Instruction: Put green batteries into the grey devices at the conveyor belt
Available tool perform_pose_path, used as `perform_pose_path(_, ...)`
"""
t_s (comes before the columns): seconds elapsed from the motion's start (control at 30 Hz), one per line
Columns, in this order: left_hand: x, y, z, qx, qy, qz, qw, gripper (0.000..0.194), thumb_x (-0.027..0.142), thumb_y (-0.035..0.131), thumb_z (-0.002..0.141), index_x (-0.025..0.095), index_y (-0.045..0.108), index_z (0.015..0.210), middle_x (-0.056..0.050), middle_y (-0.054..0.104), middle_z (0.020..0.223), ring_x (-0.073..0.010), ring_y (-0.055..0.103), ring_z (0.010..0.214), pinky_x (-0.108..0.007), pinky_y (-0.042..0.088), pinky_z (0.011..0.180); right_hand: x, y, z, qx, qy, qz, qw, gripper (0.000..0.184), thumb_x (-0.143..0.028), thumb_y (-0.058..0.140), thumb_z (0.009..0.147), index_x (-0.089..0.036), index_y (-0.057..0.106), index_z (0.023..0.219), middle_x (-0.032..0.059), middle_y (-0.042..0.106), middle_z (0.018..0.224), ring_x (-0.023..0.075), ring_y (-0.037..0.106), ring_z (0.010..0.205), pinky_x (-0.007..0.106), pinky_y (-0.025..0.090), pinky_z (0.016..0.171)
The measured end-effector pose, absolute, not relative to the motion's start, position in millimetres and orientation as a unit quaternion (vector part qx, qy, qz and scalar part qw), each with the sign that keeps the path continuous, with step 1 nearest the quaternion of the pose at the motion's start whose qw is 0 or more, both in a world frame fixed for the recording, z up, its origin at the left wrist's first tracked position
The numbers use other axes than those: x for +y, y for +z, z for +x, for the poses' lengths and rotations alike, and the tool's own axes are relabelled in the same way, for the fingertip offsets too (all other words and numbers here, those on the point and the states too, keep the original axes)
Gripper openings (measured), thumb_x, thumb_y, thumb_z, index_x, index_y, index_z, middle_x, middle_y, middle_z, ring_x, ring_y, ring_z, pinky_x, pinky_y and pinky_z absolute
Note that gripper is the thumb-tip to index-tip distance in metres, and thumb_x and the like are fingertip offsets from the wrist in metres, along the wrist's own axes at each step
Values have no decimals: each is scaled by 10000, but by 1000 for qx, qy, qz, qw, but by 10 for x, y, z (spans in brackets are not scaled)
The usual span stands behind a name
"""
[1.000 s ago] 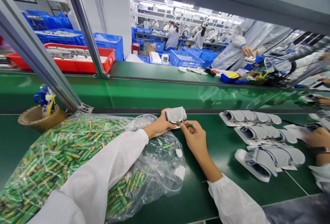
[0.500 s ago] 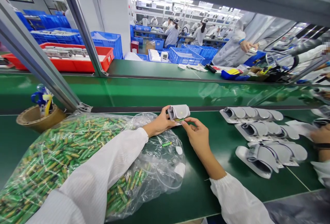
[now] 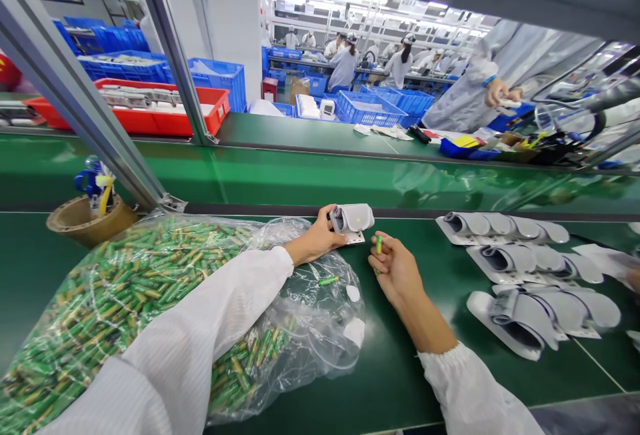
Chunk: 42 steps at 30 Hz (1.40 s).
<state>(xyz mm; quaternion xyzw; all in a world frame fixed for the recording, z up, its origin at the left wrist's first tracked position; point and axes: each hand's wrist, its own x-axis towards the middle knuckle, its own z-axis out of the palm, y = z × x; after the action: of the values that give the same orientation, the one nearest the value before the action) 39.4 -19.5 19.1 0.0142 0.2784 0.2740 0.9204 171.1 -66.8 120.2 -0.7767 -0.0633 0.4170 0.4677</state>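
My left hand [image 3: 320, 238] grips a wrist blood pressure monitor [image 3: 353, 219] with a rolled grey cuff, a white edge showing below. Just right of it, apart from the monitor, my right hand [image 3: 397, 268] pinches a green and gold battery [image 3: 379, 244] held upright. A second bit of green shows lower at its curled fingers. Under my left forearm lies a clear plastic bag [image 3: 310, 328] full of such batteries. One loose battery [image 3: 329, 281] rests on the plastic near my left hand.
Several cuffed monitors [image 3: 530, 315] stand in rows at the right on the green table [image 3: 390, 368]. A brown pot [image 3: 90, 221] with scissors stands back left beside a metal post [image 3: 125, 155]. A red tray [image 3: 165, 121] sits beyond. Another person's hands [image 3: 500, 95] work across the bench.
My right hand has drawn back from the monitor, to the right and down, with the battery now plainly in its fingers. My left hand still holds the monitor. The view has shifted slightly.
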Motion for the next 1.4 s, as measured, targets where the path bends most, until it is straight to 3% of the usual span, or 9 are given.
perform_pose_path(0.2,-149,252,377,297,247,8,922,860,-142,623,707,221,377,1447,-73,651,1157,-157,687,934,-460,526,1096,-780,1093,1733,-240,413,-803,357,689,-599,832,666,-145,664,1157,-51,407,673,62,359,562,177,248,430)
perform_pose_path(0.27,-141,263,371,302,246,5,921,858,-136,622,691,221,383,1433,-71,636,1170,-153,685,930,-392,557,1017,-825,1057,1782,-327,380,-816,286,705,-683,748,768,-167,641,1235,-34,476,691,69,370,532,209,280,454)
perform_pose_path(0.47,-149,250,360,288,237,30,928,892,-113,621,655,202,372,1452,-66,616,1107,-149,663,841,-357,584,899,-833,1083,1882,-482,238,-825,171,521,-645,681,839,-140,745,951,36,588,702,102,445,612,260,342,584)
perform_pose_path(0.63,-160,221,370,270,246,12,931,888,-87,640,632,237,371,1414,-102,579,1248,-216,699,956,-522,599,995,-828,1068,1853,-441,281,-828,202,501,-522,587,840,-133,764,1102,74,694,888,92,399,599,261,315,575)
perform_pose_path(0.87,-166,172,406,279,260,-1,925,889,-110,608,593,239,392,1381,-102,579,1310,-232,709,1031,-602,522,1117,-873,988,1843,-543,236,-782,196,385,-492,654,896,-171,734,1092,69,641,989,118,520,756,282,445,722)
perform_pose_path(0.97,-165,155,415,278,259,-5,925,894,-121,611,601,240,398,1391,-98,587,1305,-218,707,1039,-581,496,1153,-898,946,1849,-532,230,-792,189,445,-551,698,878,-158,720,1086,84,638,1078,104,544,734,300,471,740)
perform_pose_path(1.2,-175,110,452,289,265,-19,920,931,-110,645,613,248,376,1429,-125,590,1338,-246,712,1088,-492,585,1045,-881,971,1803,-368,303,-845,242,604,-672,786,758,-112,729,978,24,590,706,88,460,599,240,334,557)
perform_pose_path(1.3,-187,108,468,289,280,-27,915,908,-106,644,614,264,387,1403,-123,559,1421,-235,707,1105,-492,578,1062,-833,970,1785,-296,314,-833,347,655,-651,865,669,-120,671,1000,-8,556,698,73,457,585,218,339,541)
perform_pose_path(1.4,-202,130,462,279,277,-14,919,983,-117,681,610,282,355,1447,-115,581,1401,-215,701,1088,-533,518,1133,-789,892,1799,-283,277,-826,402,652,-665,843,687,-138,615,999,-22,537,711,67,452,583,205,333,526)
